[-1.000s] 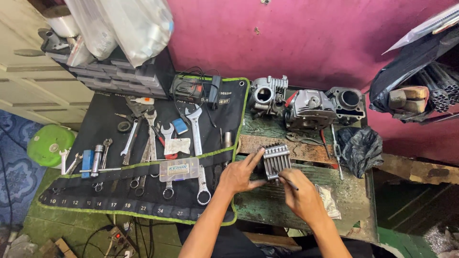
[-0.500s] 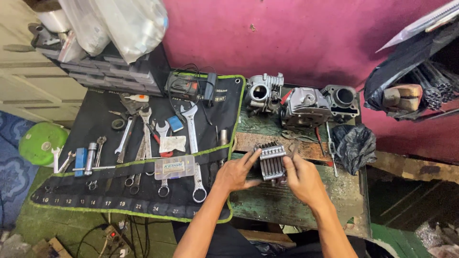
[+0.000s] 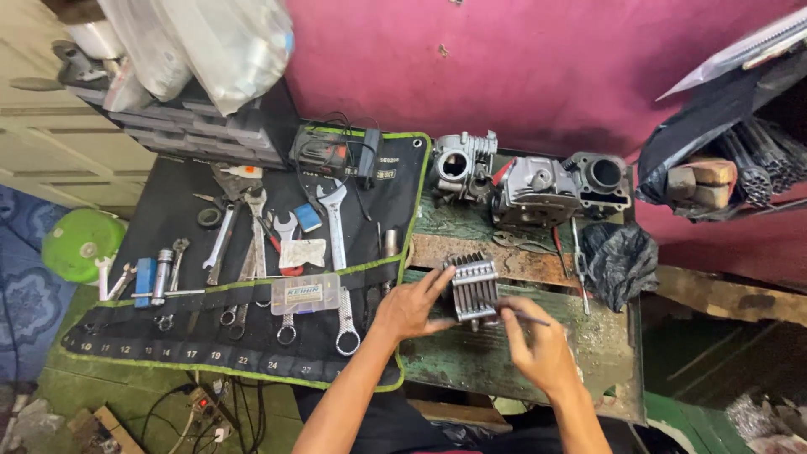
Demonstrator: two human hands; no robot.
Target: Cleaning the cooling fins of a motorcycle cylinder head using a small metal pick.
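Note:
A grey finned metal engine cylinder (image 3: 475, 287) stands on the worn green workbench (image 3: 471, 361). My left hand (image 3: 409, 307) rests against its left side, fingers spread around it. To the right of the cylinder my right hand (image 3: 538, 346) pinches a thin dark rod-like tool (image 3: 523, 316) whose tip points at the cylinder's lower right edge.
A black tool roll (image 3: 252, 277) with several wrenches lies at left. Engine parts (image 3: 538, 189) sit at the back of the bench, a black plastic bag (image 3: 620, 259) to the right. A green round lid (image 3: 80, 244) lies far left. Cables trail on the floor.
My right hand has drawn back from the cylinder toward me and now holds the thin tool at its side. My left hand stays on the cylinder.

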